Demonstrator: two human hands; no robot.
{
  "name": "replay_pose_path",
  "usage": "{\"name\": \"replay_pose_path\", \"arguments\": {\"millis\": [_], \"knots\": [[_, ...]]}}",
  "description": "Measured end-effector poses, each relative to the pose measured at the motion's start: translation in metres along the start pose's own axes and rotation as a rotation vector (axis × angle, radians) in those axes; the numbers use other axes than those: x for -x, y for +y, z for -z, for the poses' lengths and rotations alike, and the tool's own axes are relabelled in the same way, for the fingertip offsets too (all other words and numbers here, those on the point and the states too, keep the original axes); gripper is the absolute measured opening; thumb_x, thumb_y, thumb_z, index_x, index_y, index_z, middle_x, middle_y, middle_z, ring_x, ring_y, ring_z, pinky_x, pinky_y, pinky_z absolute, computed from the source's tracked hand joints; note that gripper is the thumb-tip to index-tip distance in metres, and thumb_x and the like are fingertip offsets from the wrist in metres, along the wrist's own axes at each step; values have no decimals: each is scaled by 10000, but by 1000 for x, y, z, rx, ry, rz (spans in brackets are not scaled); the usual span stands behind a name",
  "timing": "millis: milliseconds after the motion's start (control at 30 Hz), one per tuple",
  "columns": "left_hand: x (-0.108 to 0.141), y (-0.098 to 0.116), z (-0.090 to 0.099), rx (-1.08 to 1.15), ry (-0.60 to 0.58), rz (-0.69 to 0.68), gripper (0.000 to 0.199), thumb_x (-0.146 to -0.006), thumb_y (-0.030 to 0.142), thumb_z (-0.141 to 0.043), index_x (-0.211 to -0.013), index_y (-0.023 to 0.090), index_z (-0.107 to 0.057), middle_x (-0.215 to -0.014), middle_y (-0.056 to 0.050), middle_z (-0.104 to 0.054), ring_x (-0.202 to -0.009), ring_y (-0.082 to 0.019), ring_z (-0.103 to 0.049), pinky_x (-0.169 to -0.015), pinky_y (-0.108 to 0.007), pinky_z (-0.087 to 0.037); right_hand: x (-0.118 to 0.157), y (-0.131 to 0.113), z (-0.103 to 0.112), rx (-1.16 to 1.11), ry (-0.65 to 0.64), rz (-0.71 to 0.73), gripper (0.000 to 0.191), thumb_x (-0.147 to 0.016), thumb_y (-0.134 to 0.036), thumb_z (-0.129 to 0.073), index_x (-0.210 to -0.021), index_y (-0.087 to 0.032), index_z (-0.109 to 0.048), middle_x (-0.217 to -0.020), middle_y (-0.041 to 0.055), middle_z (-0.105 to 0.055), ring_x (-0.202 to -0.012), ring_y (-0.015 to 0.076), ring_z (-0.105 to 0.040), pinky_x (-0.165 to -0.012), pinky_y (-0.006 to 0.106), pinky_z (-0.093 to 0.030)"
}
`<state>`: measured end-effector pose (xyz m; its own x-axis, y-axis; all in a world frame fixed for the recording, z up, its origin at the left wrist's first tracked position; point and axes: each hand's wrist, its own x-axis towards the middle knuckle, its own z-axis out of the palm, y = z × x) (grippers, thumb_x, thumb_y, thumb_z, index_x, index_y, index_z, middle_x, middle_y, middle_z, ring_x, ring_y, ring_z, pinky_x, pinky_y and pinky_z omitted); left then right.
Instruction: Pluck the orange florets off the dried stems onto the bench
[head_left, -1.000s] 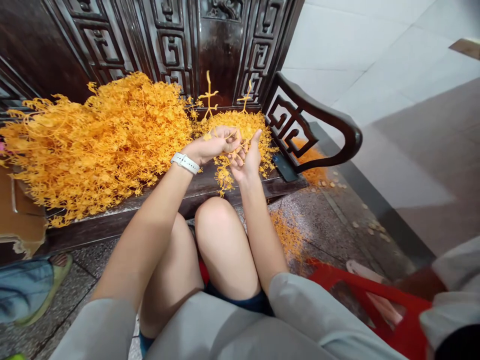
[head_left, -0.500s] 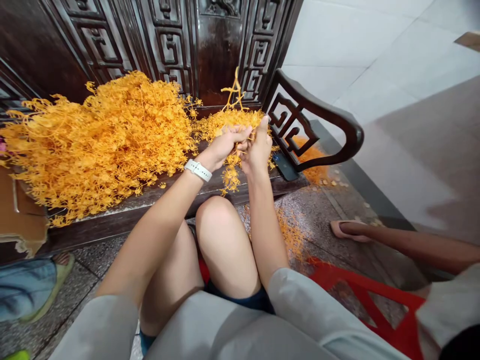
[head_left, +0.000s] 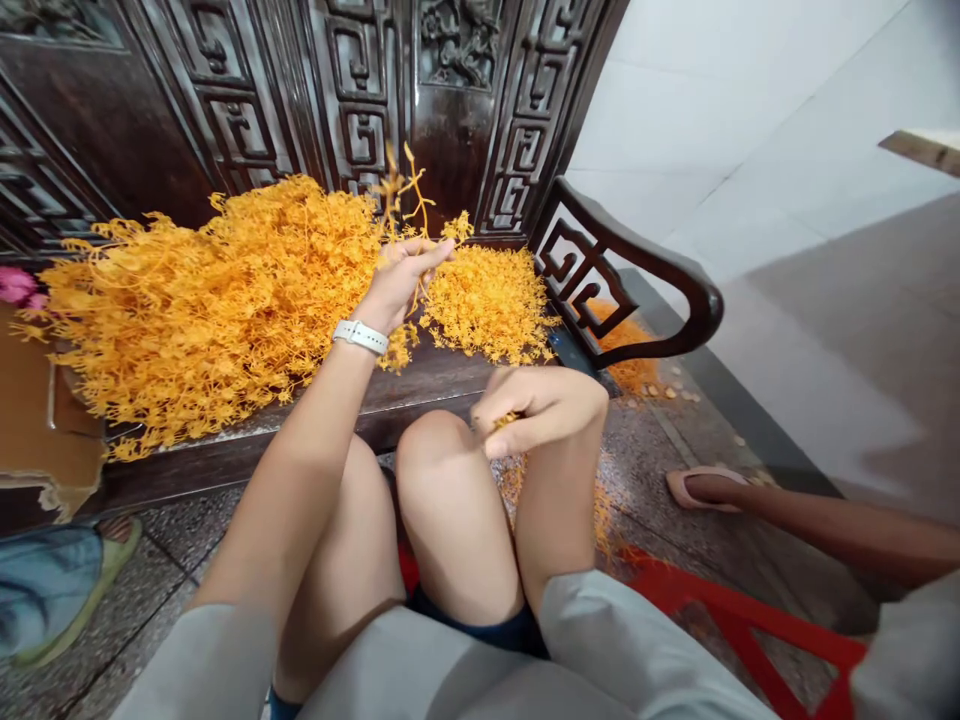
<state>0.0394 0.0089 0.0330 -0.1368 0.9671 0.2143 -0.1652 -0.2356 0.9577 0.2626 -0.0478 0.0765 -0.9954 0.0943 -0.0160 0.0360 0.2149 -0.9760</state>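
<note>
My left hand (head_left: pixel 400 280), with a pale watch on its wrist, is closed around a yellow-orange plastic-looking sprig (head_left: pixel 417 190) whose bare branching stem points up. Some of the sprig's tufts hang below the fingers. Beside that hand lies a large heap of yellow sprigs (head_left: pixel 225 300) on the dark wooden bench. A smaller pile of short yellow pieces (head_left: pixel 487 305) is just to its right. My right hand (head_left: pixel 536 405) is closed near my knee, slightly blurred, with a small yellow bit (head_left: pixel 506 421) showing between the fingers.
The bench (head_left: pixel 300 425) has a carved back and a curved armrest (head_left: pixel 645 265). Orange scraps (head_left: pixel 626 345) lie on the floor. A red stool (head_left: pixel 750 615) stands at my right. Other people's feet show on both sides, and a cardboard box (head_left: pixel 49 420) stands at left.
My right hand has left the sprig and come down toward my knee with a yellow bit. My left hand has moved left, still gripping the sprig. The smaller pile is more exposed.
</note>
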Motion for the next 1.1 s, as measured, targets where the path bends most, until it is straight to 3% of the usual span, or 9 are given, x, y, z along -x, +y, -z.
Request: {"name": "replay_pose_path", "arguments": {"millis": [33, 100, 167, 233, 267, 500, 667, 867, 1100], "knots": [[-2, 0, 7, -36, 49, -28, 326, -852, 417, -843, -732, 171, -665, -573, 32, -479, -492, -68, -358, -477, -245, -279, -8, 12, 14, -76, 139, 13, 356, -807, -488, -887, -740, -194, -699, -638, 17, -619, -569, 132, -566, -568, 268, -473], [-4, 2, 21, -98, 168, -37, 313, -833, 402, -848, -715, 168, -678, -558, 29, -479, -491, -74, -346, -478, -265, -258, -32, 44, 48, -298, 787, 159, 439, -819, -641, -809, -864, -215, -710, -696, 17, -650, -575, 145, -580, -555, 272, -510], [-5, 3, 33, -120, 267, 22, 299, -832, 405, -830, -716, 171, -685, -531, 39, -448, -468, -78, -307, -463, -279, -214, -60, 78, 78, -514, 1223, 89, 488, -890, -676, -703, -1082, -228, -700, -905, 56, -725, -682, 169, -657, -638, 315, -582], [-5, 3, 41, -117, 299, 91, 296, -830, 414, -814, -715, 176, -680, -524, 45, -434, -451, -76, -289, -454, -277, -185, -81, 105, 94, -635, 1540, 32, 456, -961, -607, -638, -1211, -226, -645, -1049, 72, -730, -747, 163, -694, -695, 308, -605], [-4, 2, 43, -137, 288, 107, 295, -819, 412, -819, -710, 175, -680, -525, 45, -438, -450, -74, -294, -454, -272, -186, -88, 116, 95, -692, 1590, 24, 410, -994, -556, -598, -1208, -209, -632, -1043, 71, -728, -757, 159, -707, -712, 299, -610], [0, 2, 32, -173, 95, -7, 298, -731, 371, -889, -692, 174, -670, -549, 46, -464, -497, -72, -348, -498, -256, -251, -87, 138, 59, -705, 1492, 43, 208, -990, -340, -585, -920, -163, -667, -722, -8, -669, -548, 85, -575, -534, 191, -448], [6, 11, 21, -201, -146, 18, 279, -694, 371, -917, -767, 166, -742, -578, 24, -520, -512, -79, -359, -519, -274, -281, -77, 100, 57, -419, 1420, 250, 318, -983, -525, -635, -983, -211, -690, -789, -12, -667, -595, 92, -601, -536, 217, -436], [9, 18, 21, -141, -208, 49, 340, -732, 402, -915, -801, 204, -647, -545, 60, -406, -471, -79, -325, -474, -259, -226, -67, 56, 36, -190, 1144, 151, 271, -880, -481, -822, -948, -247, -704, -738, -32, -605, -626, 105, -558, -569, 246, -467], [13, 25, 31, -330, -358, 3, 484, -809, 599, -834, -638, 188, -645, -521, 26, -390, -487, -85, -296, -486, -280, -184, -75, 62, 36, -159, 1349, 290, 208, -871, -409, -822, -885, -252, -686, -892, 9, -658, -869, 156, -634, -709, 278, -539]]}}
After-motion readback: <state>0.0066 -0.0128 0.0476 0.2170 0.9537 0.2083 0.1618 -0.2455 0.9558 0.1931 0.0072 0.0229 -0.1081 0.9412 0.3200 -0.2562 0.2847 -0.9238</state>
